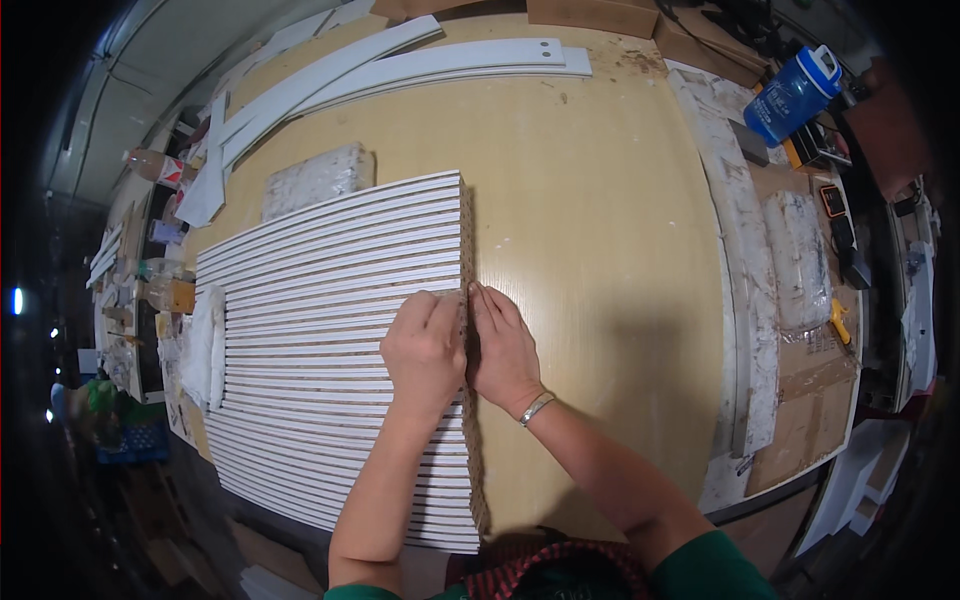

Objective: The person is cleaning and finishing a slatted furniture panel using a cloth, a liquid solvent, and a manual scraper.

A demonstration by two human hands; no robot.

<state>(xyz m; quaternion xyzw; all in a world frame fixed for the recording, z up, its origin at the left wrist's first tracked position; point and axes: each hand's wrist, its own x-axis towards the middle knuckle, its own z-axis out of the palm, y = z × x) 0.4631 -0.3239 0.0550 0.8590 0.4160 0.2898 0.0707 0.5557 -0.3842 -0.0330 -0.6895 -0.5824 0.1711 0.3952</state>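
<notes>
Both hands lie flat and unclenched, the left hand (pixel 425 350) on top of a row of white-edged board strips (pixel 330 350) on the tan surface (pixel 590 230), the right hand (pixel 503 350) against the row's right ends, a blue bottle (pixel 793 95) far off beyond them.

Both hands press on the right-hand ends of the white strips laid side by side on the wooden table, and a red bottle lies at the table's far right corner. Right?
Not quite: the head view shows the bottle is blue, not red. The rest holds.
</notes>
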